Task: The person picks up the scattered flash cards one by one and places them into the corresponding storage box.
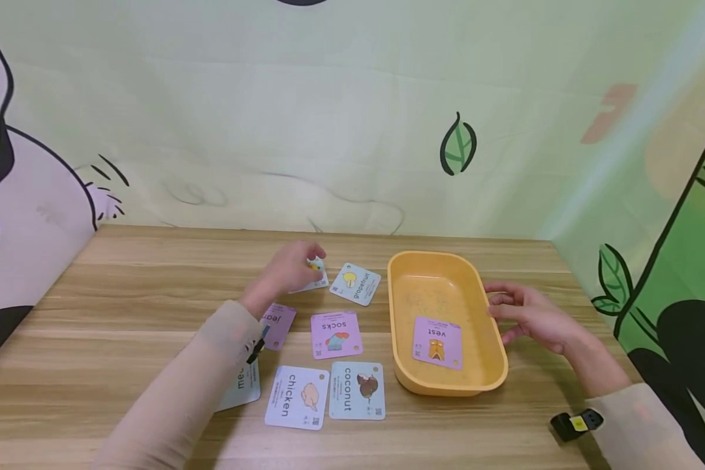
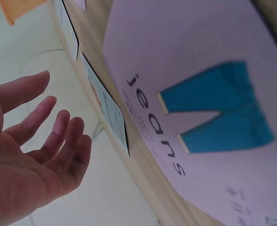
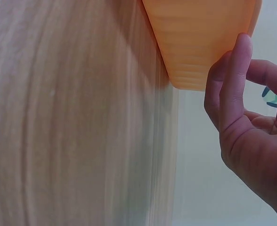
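My left hand (image 1: 288, 266) hovers over a light blue card (image 1: 317, 277) at the back of the table, partly covering it. In the left wrist view, its loosely bent fingers (image 2: 61, 134) hold nothing and stand apart from that card. A purple jeans card (image 1: 279, 324) lies below the left wrist. Beside the yellow tray (image 1: 490, 339), my right hand (image 1: 534, 318) touches the right side with its bent fingers. Inside the tray lies a purple vest card (image 1: 437, 343). A grapefruit card (image 1: 355, 284) is between the left hand and the tray.
Left of the tray lie a socks card (image 1: 337, 335), a coconut card (image 1: 357, 390) and a chicken card (image 1: 297, 397). Another light blue card (image 1: 243, 388) is partly hidden by the left sleeve. A printed cloth wall (image 1: 270, 130) rises behind the wooden table (image 1: 153, 294).
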`<state>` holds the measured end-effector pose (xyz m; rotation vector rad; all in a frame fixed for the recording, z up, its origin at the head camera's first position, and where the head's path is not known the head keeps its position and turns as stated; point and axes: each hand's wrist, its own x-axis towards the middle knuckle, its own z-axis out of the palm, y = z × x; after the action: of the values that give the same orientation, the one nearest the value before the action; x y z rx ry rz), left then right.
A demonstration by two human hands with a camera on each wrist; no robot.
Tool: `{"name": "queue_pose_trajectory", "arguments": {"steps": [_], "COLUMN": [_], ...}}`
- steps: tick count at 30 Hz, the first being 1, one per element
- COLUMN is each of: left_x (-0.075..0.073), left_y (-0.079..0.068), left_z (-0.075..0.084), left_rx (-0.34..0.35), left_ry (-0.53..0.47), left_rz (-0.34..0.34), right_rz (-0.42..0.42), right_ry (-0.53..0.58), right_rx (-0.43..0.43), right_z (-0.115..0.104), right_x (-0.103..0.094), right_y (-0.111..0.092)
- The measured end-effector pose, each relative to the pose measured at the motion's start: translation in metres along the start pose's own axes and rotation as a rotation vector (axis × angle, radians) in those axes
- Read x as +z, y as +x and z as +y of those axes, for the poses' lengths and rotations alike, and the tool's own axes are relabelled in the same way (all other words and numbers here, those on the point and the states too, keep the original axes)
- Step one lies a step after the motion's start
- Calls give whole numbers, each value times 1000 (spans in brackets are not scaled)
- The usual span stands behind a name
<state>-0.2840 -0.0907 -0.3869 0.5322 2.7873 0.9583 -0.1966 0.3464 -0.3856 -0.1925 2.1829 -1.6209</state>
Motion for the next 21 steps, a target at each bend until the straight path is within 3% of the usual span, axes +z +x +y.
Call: {"name": "queue_pose_trajectory", "arguments": {"steps": [13, 21], "left_x": [-5, -8], "left_y": [-2, -1], "left_z": [-6, -9], "left_rx": [-83, -176], "left_ry": [87, 127], "left_rz": [-23, -57], "right_rz": [-12, -9], "right_ry": [11, 10], "right_rx": [-15, -8], "right_z": [-1, 1], "right_x": [0, 0], "right_y": [-1, -1]}}
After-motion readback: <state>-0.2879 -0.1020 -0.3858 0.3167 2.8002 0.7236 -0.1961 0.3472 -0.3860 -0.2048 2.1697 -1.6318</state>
